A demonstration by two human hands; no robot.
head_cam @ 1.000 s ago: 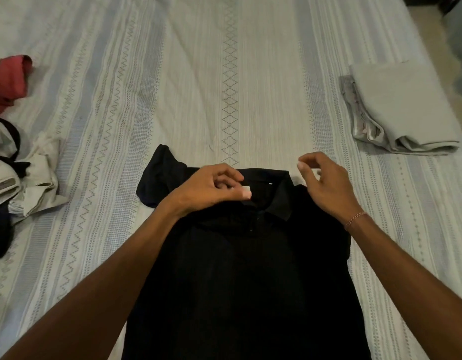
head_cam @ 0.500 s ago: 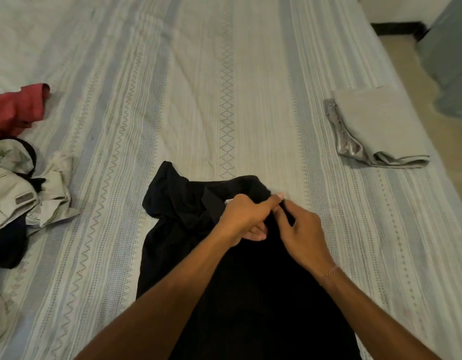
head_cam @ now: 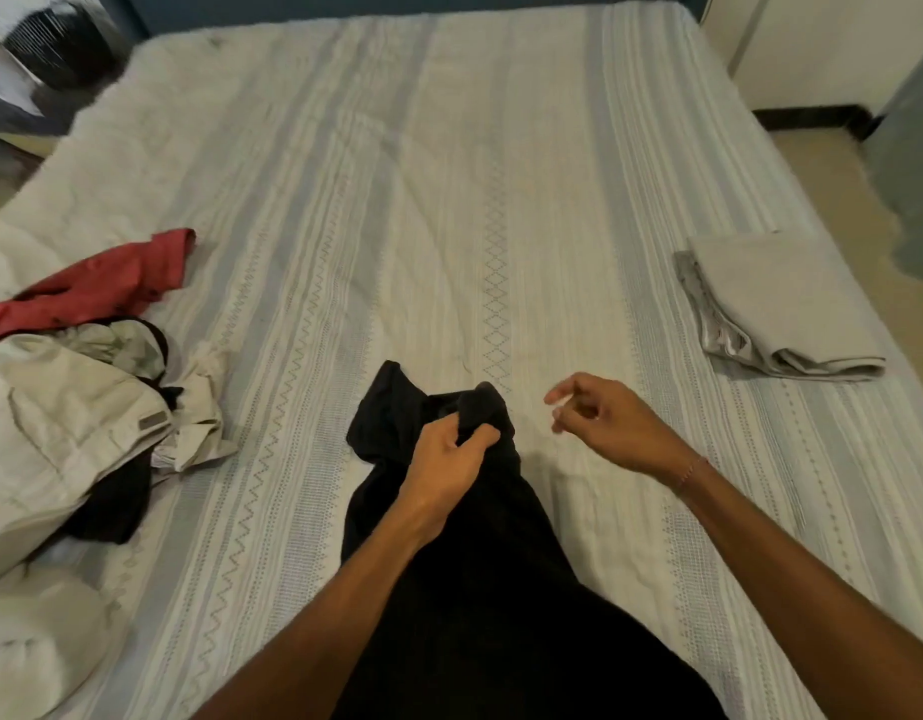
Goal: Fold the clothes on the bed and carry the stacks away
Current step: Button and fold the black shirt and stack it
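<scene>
A: Where is the black shirt (head_cam: 480,589)?
B: At the near middle of the bed (head_cam: 449,200), its collar end bunched in your left hand (head_cam: 446,467), fingers curled round the cloth.
A: And your right hand (head_cam: 610,426)?
B: Just right of the shirt, above the sheet, fingers loosely bent, holding nothing.

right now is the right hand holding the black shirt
No, the right hand hovers over the bed with loosely curled fingers, clear of the black shirt, which only the left hand grips.
</scene>
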